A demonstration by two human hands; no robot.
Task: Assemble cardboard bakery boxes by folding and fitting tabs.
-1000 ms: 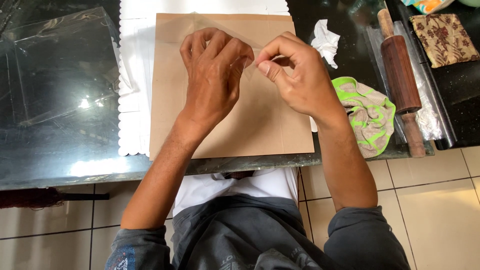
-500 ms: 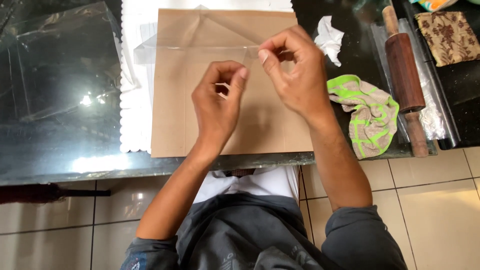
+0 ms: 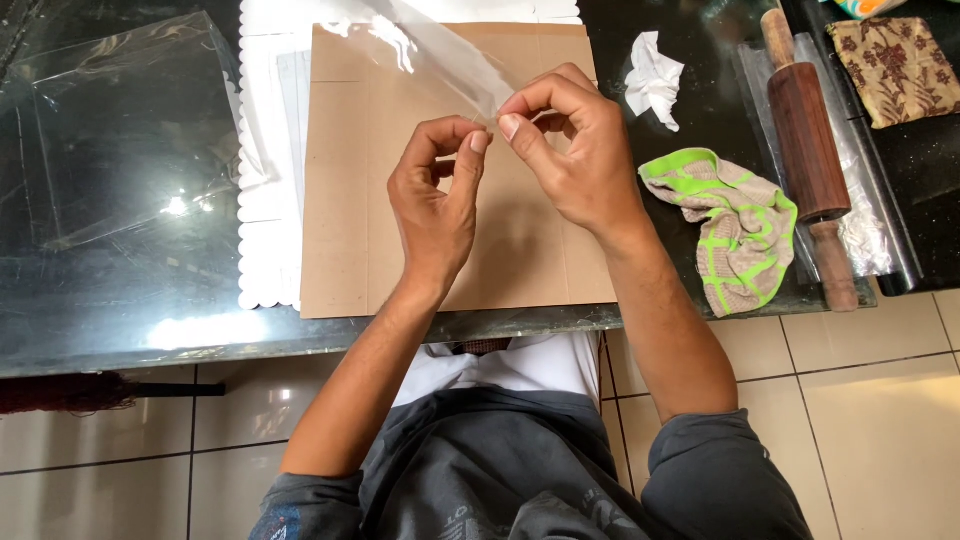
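Right now both hands meet above a brown cardboard sheet (image 3: 380, 190) that lies flat on the dark glossy table (image 3: 120, 300). The right hand (image 3: 575, 160) pinches the near end of a clear plastic film (image 3: 440, 55) between thumb and forefinger, closed on it. The left hand (image 3: 437, 200) has its fingers curled, with thumb and forefinger tips at the same edge of the film, seemingly pinching it too. From the fingertips the film rises up and away to the far left, lifted off the cardboard and catching the light.

Under the cardboard's left side sits a white scalloped board (image 3: 262, 200), its wavy edge showing. Further left, well apart from the hands, a large clear plastic bag (image 3: 120, 130) lies on the table. To the right of the cardboard lies a crumpled white tissue (image 3: 652, 80), and nearer the table edge a green-and-beige cloth (image 3: 735, 225). Beyond the cloth a dark wooden rolling pin (image 3: 808, 150) rests on a strip of shiny plastic wrap (image 3: 865, 220). A patterned brown fabric pad (image 3: 898, 68) sits at the far right corner. Nothing lies between the hands and the film.
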